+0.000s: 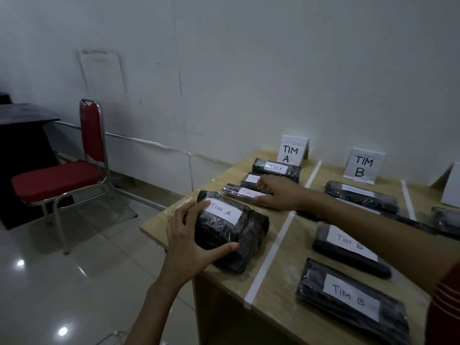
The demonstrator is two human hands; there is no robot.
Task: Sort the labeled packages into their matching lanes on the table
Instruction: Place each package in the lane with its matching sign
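Left hand [194, 235] grip clasping glossy black TIM A package [231, 232], right hand [281, 192] grip pinching slim package [235, 190]

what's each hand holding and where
Left hand grips nearest TIM A package by its left end; right hand lies on slim package, right end, grip unclear.

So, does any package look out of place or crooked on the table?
No readable label sits in a wrong lane. Only the bulky TIM A package, gripped by the left hand, lies crooked to the white tape, close to the near edge of the table. The right hand grips a slim TIM A package.
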